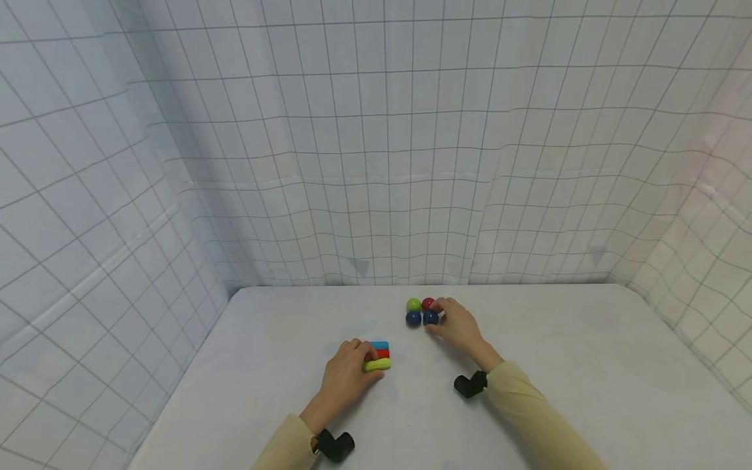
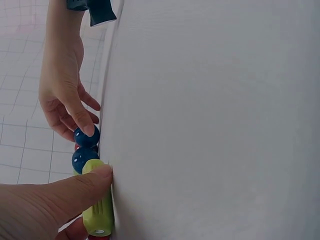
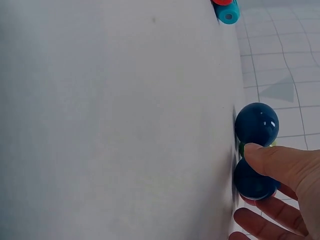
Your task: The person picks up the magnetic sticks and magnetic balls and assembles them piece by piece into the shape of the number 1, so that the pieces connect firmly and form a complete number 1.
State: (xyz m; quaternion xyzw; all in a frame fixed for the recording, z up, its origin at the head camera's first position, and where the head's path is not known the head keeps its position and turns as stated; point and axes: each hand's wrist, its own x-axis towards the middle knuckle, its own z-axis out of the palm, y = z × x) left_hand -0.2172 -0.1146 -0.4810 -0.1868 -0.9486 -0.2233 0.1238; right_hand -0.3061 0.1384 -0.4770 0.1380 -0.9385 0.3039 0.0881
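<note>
While the left hand [image 1: 345,371], half curled, pinched a yellow stick [image 1: 378,364] below the frame's middle, the right hand [image 1: 462,328], also half curled, held a dark blue ball [image 1: 431,318] higher up and right.

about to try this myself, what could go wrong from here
The right hand touches the right dark blue ball; a nudge could roll it into the left dark blue ball. The left hand holds the grooved yellow-green cylinder close beside the red cylinder, so moving one might drag the other.
</note>
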